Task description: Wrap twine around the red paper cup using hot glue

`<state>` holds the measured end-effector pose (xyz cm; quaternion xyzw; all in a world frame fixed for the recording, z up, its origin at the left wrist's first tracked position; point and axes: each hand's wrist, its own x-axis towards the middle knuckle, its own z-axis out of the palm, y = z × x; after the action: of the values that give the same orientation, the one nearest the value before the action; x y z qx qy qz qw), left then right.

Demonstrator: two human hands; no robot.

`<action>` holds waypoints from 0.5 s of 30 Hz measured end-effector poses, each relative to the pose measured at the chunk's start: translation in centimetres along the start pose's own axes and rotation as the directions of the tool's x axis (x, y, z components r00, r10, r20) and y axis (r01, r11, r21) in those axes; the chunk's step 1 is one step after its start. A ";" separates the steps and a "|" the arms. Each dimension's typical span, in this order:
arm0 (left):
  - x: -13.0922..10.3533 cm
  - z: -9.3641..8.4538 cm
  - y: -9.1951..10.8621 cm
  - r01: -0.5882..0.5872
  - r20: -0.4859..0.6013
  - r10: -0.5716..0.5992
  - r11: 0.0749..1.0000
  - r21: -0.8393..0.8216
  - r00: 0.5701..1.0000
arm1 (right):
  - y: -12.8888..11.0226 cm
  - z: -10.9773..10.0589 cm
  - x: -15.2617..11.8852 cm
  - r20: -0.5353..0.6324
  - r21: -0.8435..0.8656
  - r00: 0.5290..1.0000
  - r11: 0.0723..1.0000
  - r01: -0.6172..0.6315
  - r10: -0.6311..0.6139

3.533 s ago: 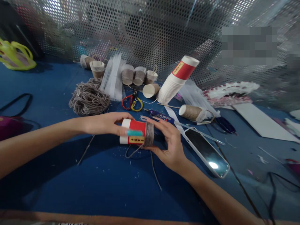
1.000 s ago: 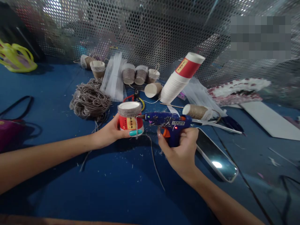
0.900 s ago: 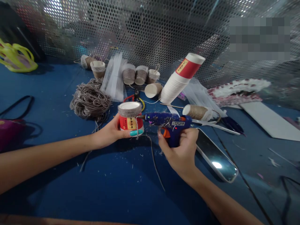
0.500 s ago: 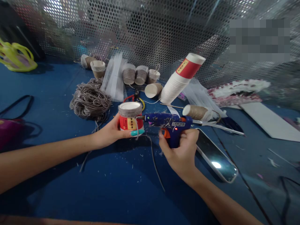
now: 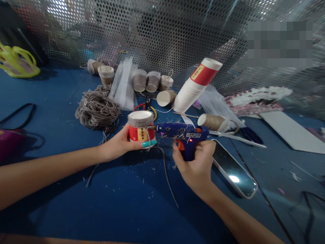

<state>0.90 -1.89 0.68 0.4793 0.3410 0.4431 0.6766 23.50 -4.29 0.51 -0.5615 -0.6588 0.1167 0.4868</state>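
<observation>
My left hand (image 5: 122, 140) is wrapped round a red paper cup (image 5: 138, 134), its thumb with a turquoise nail across the front. Grey cord (image 5: 141, 120) is wound round the cup's upper part, and a loose tail (image 5: 166, 169) of it trails onto the table. In my right hand (image 5: 196, 166) is a blue hot glue gun (image 5: 189, 135) with a lit red light; the index finger lies at its orange trigger. The gun's nozzle points left and meets the side of the cup just below the wound cord. A clear glue stick (image 5: 238, 138) sticks out behind the gun.
A heap of grey cord (image 5: 98, 108) lies left of the cup. Behind stand cord-wrapped cups (image 5: 139, 81) and a leaning stack of paper cups (image 5: 190, 93). Scissors (image 5: 153, 113) lie behind the cup, a phone (image 5: 236, 169) to the right. A perforated metal panel (image 5: 162, 37) closes the back.
The glue stick's rear end has shifted very slightly to the right. Otherwise both hands, the cup and the glue gun hold nearly the same place.
</observation>
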 end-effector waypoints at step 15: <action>0.0 -0.2 -0.2 -0.007 0.017 0.007 1.000 -0.016 1.000 | -0.5 0.0 0.3 -0.022 0.016 0.998 0.998 0.058 -0.058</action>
<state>0.77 -1.83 0.45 0.4786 0.3301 0.4441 0.6817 23.19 -4.22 0.99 -0.5394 -0.6686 0.1019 0.5017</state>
